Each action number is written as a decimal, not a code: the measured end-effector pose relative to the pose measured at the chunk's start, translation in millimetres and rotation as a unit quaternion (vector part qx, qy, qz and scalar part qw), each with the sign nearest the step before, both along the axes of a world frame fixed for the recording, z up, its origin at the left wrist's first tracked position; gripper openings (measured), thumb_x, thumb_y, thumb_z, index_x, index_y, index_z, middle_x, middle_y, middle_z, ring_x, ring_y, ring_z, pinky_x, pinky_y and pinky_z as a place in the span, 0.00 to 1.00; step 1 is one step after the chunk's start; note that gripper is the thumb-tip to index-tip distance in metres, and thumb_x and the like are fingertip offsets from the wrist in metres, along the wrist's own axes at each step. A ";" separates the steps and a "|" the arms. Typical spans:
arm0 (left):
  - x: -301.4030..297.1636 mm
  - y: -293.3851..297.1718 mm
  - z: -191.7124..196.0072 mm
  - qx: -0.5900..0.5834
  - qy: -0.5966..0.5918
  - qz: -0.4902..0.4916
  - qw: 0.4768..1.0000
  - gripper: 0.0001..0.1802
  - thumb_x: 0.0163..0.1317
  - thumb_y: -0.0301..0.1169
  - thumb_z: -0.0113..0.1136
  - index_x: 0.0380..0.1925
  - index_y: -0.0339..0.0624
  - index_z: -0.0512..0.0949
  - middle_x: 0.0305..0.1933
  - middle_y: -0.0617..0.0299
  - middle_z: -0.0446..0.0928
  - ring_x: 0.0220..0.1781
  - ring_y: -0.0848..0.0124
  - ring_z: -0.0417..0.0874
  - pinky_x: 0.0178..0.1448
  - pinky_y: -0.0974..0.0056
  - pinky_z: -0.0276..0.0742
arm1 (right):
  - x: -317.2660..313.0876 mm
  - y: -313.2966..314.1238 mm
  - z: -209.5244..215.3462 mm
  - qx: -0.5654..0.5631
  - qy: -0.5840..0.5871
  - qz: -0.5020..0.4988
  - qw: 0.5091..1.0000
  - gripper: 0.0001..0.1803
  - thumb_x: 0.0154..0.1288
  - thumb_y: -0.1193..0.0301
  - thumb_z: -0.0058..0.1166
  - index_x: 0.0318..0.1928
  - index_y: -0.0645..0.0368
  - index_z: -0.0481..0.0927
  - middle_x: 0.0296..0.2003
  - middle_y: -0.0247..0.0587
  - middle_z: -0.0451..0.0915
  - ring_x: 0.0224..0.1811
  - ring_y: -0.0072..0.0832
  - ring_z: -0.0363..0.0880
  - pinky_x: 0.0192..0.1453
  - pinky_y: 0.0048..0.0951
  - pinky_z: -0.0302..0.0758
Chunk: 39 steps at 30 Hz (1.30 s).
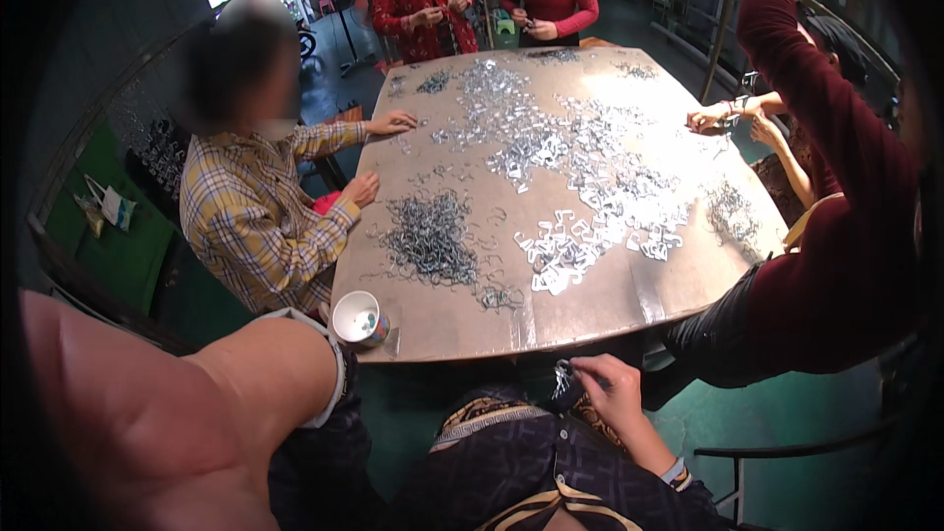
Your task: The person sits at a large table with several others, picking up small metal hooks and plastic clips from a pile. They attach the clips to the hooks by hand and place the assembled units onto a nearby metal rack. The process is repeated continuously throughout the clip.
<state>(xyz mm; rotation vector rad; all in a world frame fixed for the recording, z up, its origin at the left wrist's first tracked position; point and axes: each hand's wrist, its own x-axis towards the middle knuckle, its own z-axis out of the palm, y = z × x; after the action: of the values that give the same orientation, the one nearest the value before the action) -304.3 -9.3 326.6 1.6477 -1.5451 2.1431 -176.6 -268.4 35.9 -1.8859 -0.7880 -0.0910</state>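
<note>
My right hand (614, 395) is in front of my body, below the near table edge. Its thumb and fingers are pinched on a few small shiny metal pieces (563, 376), whose exact kind is too small to tell. My left hand (118, 423) is raised very close to the camera at the lower left; its palm and wrist fill that corner and its fingers lie outside the picture. On the brown-covered table (433, 329) lie a wide spread of flat silver hook-shaped metal pieces (600, 202) and a heap of thin dark bent-wire pieces (431, 236).
A white paper cup (356, 319) stands at the table's near left corner. A person in a checked shirt (261, 206) sits at left, hands on the table. Two people stand at the far side, others sit at right. A dark metal rail (787, 450) is at lower right.
</note>
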 end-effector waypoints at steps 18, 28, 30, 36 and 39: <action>36.8 -13.2 -13.5 -0.028 0.008 -0.066 0.997 0.19 0.68 0.35 0.49 0.50 0.29 0.72 0.44 0.47 0.77 0.42 0.60 0.75 0.47 0.59 0.72 | -11.9 -7.8 -11.7 0.012 0.052 0.008 0.999 0.12 0.54 0.85 0.60 0.40 0.63 0.85 0.32 0.43 0.84 0.33 0.29 0.84 0.36 0.25 0.78; 184.2 -12.4 -168.4 -0.372 0.626 0.019 0.685 0.16 0.65 0.31 0.59 0.48 0.30 0.77 0.44 0.56 0.80 0.45 0.73 0.80 0.51 0.70 0.74 | -16.4 -10.8 -33.5 0.045 0.060 -0.019 0.997 0.11 0.55 0.82 0.61 0.40 0.60 0.85 0.32 0.44 0.84 0.30 0.35 0.84 0.33 0.28 0.78; 226.9 -12.4 -253.4 -0.283 0.741 0.171 0.585 0.25 0.62 0.39 0.60 0.56 0.37 0.75 0.53 0.45 0.78 0.55 0.56 0.80 0.59 0.60 0.72 | -17.5 -12.8 -32.9 0.043 0.060 -0.026 0.997 0.11 0.55 0.82 0.61 0.40 0.60 0.85 0.32 0.44 0.84 0.30 0.35 0.84 0.33 0.28 0.78; 253.9 -35.6 -391.0 -0.246 0.716 0.422 0.499 0.35 0.64 0.48 0.56 0.66 0.42 0.64 0.73 0.37 0.52 0.75 0.41 0.49 0.75 0.44 0.48 | -21.2 -9.9 -33.1 0.028 0.068 -0.026 0.997 0.11 0.55 0.82 0.61 0.41 0.60 0.85 0.32 0.44 0.84 0.32 0.36 0.84 0.36 0.29 0.79; 243.2 -56.9 -394.2 -0.182 0.727 0.398 0.529 0.35 0.65 0.50 0.54 0.66 0.42 0.64 0.73 0.37 0.51 0.76 0.38 0.45 0.75 0.42 0.44 | -24.6 -10.2 -39.5 0.026 0.085 -0.027 0.996 0.12 0.55 0.82 0.61 0.41 0.60 0.85 0.33 0.45 0.84 0.33 0.36 0.84 0.36 0.29 0.79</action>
<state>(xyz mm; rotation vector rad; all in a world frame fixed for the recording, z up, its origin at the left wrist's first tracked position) -61.1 -66.2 -67.6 2.7405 0.2348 0.2107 -201.2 -278.6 -3.5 -1.8383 -0.6139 0.0149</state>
